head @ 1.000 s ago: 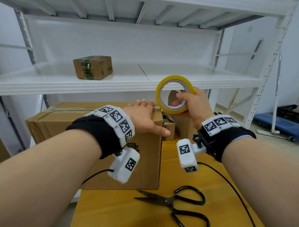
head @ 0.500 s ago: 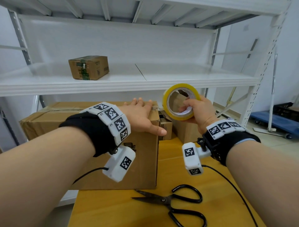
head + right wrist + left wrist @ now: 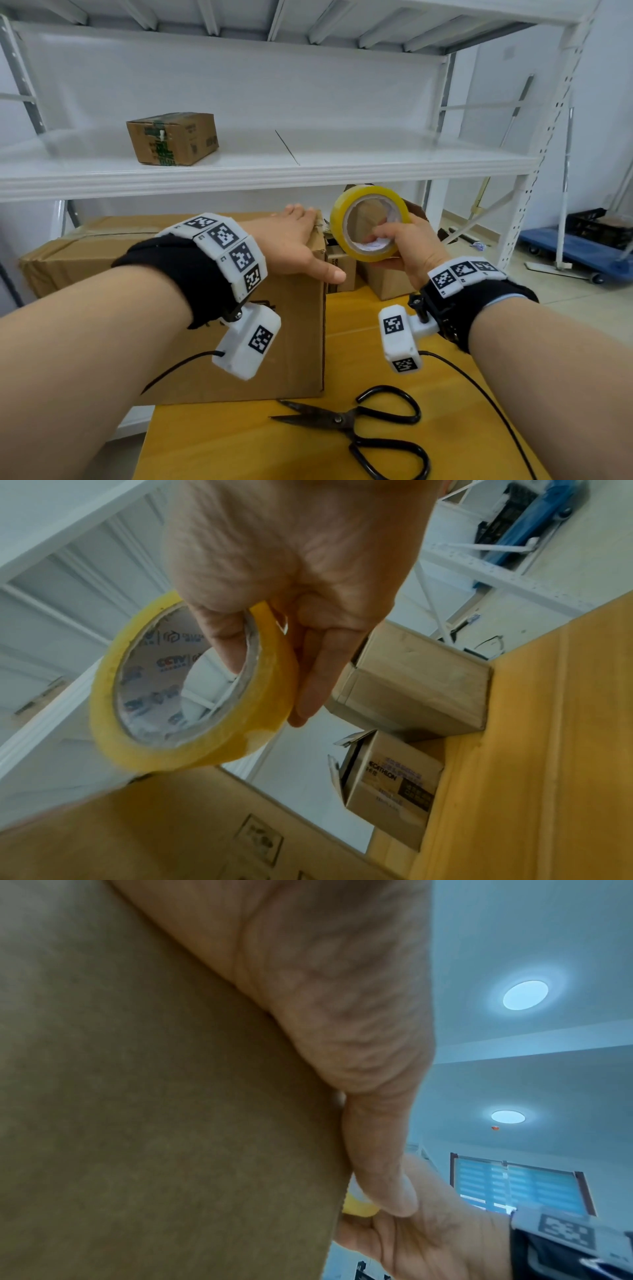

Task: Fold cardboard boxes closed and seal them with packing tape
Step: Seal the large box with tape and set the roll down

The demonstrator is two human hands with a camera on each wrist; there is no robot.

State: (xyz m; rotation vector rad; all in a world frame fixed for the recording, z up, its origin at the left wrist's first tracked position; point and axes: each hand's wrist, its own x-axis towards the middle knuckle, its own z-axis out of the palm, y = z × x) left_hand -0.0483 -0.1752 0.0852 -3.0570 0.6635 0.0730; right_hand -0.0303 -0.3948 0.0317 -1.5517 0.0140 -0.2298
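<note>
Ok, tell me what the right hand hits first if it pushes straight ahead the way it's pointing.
Probably the brown cardboard box just beyond the right hand and its tape roll, at the table's far edge; depth is uncertain.

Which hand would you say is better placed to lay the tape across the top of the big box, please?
Probably the right hand: its fingers already grip the tape roll beside the large box corner, while the left hand lies flat on its top.
</note>
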